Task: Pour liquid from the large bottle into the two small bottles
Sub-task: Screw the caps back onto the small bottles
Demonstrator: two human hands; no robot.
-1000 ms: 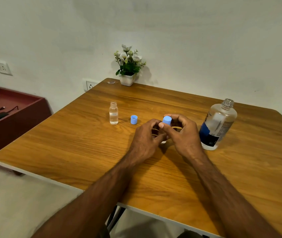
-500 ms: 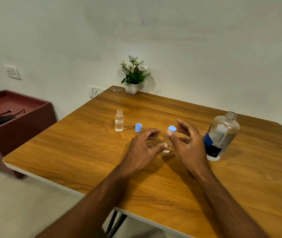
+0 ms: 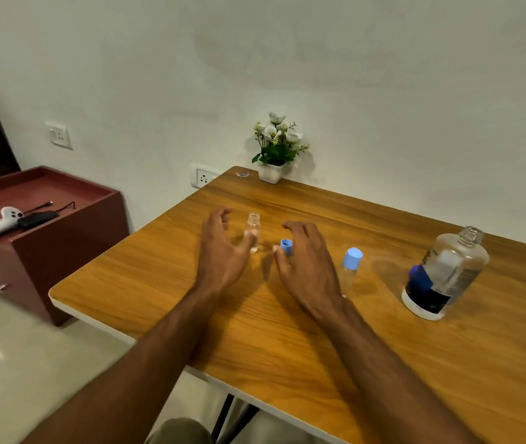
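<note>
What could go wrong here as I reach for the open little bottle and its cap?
1. The left hand is closing on the uncapped small bottle, which holds clear liquid; a bump could tip and spill it.
2. The loose blue cap by the right hand could be flicked away.
3. The large bottle stands uncapped; a stray elbow might knock it over.

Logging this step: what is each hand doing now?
Left hand: open, reaching round the uncapped bottle.
Right hand: open, over the loose cap, not gripping.
</note>
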